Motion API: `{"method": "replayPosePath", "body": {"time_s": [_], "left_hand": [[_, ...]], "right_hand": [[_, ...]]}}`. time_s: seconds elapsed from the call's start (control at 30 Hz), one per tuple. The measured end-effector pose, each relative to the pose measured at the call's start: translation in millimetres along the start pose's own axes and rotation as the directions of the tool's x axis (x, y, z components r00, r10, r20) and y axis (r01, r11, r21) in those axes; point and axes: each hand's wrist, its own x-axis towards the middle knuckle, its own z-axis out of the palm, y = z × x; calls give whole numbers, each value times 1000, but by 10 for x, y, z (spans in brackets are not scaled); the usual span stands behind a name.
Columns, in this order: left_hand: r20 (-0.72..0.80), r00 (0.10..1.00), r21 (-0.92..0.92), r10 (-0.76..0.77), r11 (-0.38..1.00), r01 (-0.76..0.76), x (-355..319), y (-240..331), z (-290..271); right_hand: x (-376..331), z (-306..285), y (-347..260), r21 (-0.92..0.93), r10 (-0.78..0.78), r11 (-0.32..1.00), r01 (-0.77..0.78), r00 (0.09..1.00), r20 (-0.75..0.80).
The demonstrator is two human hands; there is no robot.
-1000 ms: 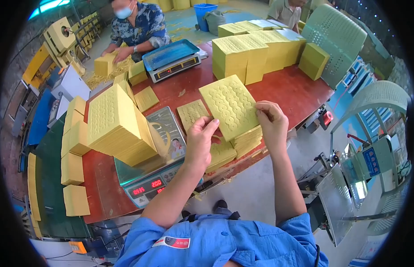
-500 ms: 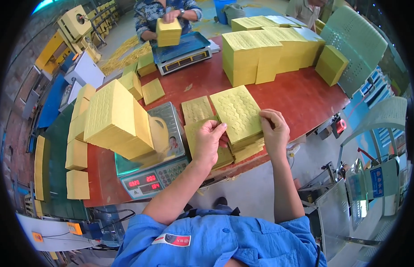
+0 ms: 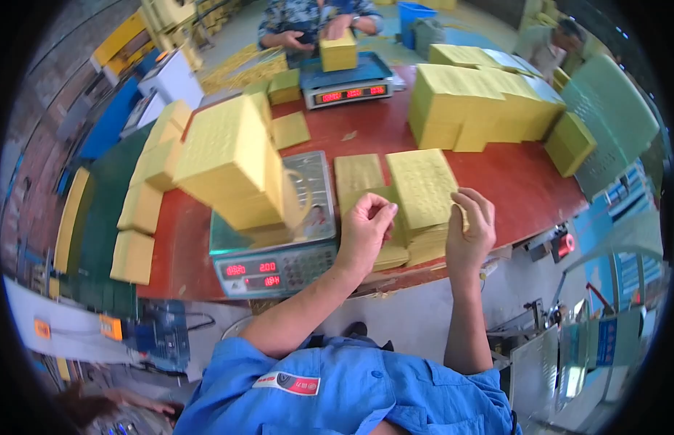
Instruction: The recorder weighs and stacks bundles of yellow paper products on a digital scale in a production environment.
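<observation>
A stack of yellow embossed paper sheets [image 3: 424, 185] lies at the table's near edge, with lower yellow stacks [image 3: 358, 174] to its left. At its near left corner, my left hand [image 3: 367, 235] has thumb and forefinger pressed together; what they hold, if anything, cannot be made out. My right hand [image 3: 473, 228] curls its fingers at the stack's right edge, apparently gripping the paper there. Left of my hands, a digital scale [image 3: 275, 272] with a lit red display bears a tall yellow paper block [image 3: 228, 163] and a pale yellow handled jug [image 3: 297, 199], partly hidden behind the block.
Across the red table [image 3: 351, 130], a person's hand [image 3: 337, 27] rests on a yellow block [image 3: 339, 54] on a second scale [image 3: 351, 94]. Large yellow stacks [image 3: 453, 109] stand at the far right. More blocks [image 3: 137, 206] line the left side. A green perforated chair [image 3: 616, 123] is at right.
The whole view has shifted, so the table sits further right. The co-worker has taken one hand off the block, and that scale's display is now lit. My hands remain by the stack.
</observation>
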Motion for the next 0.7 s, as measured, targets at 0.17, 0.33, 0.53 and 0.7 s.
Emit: {"method": "replayPosePath", "body": {"time_s": [0.17, 0.33, 0.53, 0.7], "left_hand": [[-44, 953, 69, 301, 952, -297, -439, 546, -594], [-275, 860, 226, 429, 899, -376, -788, 962, -1390], [-409, 785, 255, 465, 885, -391, -1055, 1113, -2122], [-409, 788, 269, 460, 886, -378, -1132, 1181, -2526]], "right_hand": [[4, 105, -657, 149, -85, 987, 64, 987, 138], [-75, 572, -1215, 349, -216, 929, 125, 947, 237], [-191, 1101, -1857, 499, -304, 857, 124, 905, 298], [-321, 1383, -2107, 475, -349, 859, 192, 898, 268]]}}
